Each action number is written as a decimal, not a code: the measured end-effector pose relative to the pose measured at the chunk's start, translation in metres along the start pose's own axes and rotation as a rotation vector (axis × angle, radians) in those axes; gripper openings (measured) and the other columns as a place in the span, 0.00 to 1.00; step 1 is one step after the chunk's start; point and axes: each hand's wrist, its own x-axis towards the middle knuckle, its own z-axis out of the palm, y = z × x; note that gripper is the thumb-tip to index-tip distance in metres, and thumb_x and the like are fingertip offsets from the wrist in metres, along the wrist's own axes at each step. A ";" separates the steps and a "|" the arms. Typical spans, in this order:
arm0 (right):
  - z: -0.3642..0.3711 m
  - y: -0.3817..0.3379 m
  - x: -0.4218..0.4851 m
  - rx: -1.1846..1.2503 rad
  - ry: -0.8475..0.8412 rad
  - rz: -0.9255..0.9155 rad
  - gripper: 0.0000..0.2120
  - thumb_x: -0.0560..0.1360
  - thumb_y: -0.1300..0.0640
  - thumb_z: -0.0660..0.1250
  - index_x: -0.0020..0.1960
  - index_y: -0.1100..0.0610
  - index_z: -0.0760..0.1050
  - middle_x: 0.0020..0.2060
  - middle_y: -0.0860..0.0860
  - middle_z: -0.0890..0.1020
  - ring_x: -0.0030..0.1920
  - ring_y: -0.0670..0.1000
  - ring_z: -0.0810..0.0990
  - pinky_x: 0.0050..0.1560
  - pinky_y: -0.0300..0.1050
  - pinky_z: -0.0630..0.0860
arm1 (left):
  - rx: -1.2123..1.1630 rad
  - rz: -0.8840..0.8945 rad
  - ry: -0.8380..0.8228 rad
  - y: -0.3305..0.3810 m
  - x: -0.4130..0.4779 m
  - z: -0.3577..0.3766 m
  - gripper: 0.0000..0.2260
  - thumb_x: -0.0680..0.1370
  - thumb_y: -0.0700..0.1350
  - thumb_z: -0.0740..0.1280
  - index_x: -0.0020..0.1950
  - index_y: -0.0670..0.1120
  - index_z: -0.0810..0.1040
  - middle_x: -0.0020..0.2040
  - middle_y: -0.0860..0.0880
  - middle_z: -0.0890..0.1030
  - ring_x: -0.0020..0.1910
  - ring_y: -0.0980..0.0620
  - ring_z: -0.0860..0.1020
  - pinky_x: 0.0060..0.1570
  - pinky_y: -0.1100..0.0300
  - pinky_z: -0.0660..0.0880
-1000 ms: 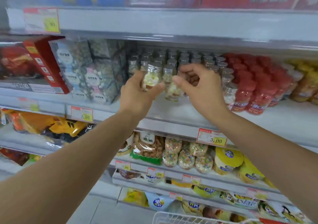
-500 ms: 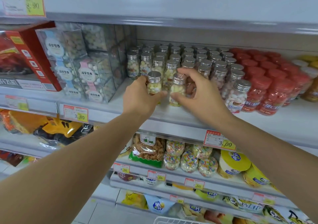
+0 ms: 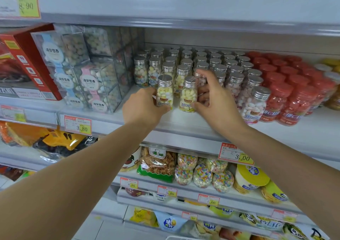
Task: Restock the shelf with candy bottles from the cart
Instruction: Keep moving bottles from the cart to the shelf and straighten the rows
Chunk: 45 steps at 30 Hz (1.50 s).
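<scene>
The left hand [image 3: 143,109] grips a clear, silver-capped candy bottle [image 3: 165,94]; the right hand [image 3: 215,101] grips its twin bottle [image 3: 188,98]. A hard push might knock over the standing bottles [image 3: 202,63] behind.

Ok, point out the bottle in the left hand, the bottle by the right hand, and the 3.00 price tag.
left-hand bottle [image 3: 165,94], head view, candy-filled body.
right-hand bottle [image 3: 188,97], head view, candy-filled body.
3.00 price tag [image 3: 237,154], head view, its middle.
</scene>
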 end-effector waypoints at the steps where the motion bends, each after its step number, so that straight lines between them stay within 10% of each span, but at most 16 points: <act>1: 0.001 0.001 0.001 -0.005 0.008 0.004 0.36 0.70 0.65 0.74 0.73 0.52 0.62 0.41 0.46 0.78 0.39 0.48 0.79 0.43 0.45 0.78 | 0.005 -0.001 0.004 0.000 0.002 0.001 0.11 0.72 0.52 0.75 0.48 0.47 0.79 0.40 0.50 0.81 0.43 0.47 0.79 0.41 0.56 0.75; 16: 0.017 0.002 0.012 -0.029 0.073 0.043 0.20 0.68 0.63 0.76 0.53 0.56 0.68 0.39 0.50 0.81 0.37 0.47 0.81 0.41 0.51 0.80 | 0.072 0.011 0.045 -0.002 0.016 0.010 0.16 0.72 0.54 0.74 0.53 0.46 0.78 0.47 0.48 0.82 0.49 0.45 0.79 0.48 0.49 0.77; 21: 0.006 0.000 0.001 -0.068 0.093 0.000 0.15 0.70 0.60 0.75 0.50 0.56 0.70 0.41 0.47 0.79 0.38 0.42 0.78 0.37 0.32 0.73 | 0.178 0.058 0.164 -0.001 -0.010 0.007 0.22 0.76 0.53 0.68 0.68 0.49 0.69 0.64 0.47 0.73 0.65 0.44 0.66 0.63 0.51 0.63; 31: -0.020 -0.010 -0.093 0.116 0.008 -0.297 0.02 0.77 0.60 0.67 0.48 0.59 0.77 0.43 0.51 0.78 0.44 0.48 0.76 0.45 0.45 0.75 | 0.067 0.330 0.381 -0.010 -0.126 0.040 0.09 0.74 0.44 0.62 0.53 0.47 0.76 0.49 0.48 0.74 0.51 0.46 0.68 0.48 0.54 0.64; 40: 0.005 0.066 -0.238 0.156 -0.359 -0.192 0.03 0.78 0.58 0.66 0.47 0.57 0.77 0.41 0.45 0.77 0.41 0.45 0.76 0.40 0.40 0.71 | 0.224 0.062 -0.001 -0.080 -0.269 0.146 0.06 0.71 0.43 0.68 0.47 0.50 0.80 0.50 0.49 0.77 0.53 0.43 0.70 0.50 0.50 0.66; 45: 0.045 0.134 -0.333 0.001 -0.644 0.022 0.05 0.79 0.55 0.64 0.54 0.52 0.76 0.47 0.43 0.78 0.44 0.44 0.77 0.42 0.43 0.74 | 0.393 -0.266 -0.391 -0.129 -0.355 0.199 0.17 0.74 0.47 0.69 0.63 0.49 0.77 0.68 0.44 0.72 0.72 0.40 0.62 0.68 0.47 0.56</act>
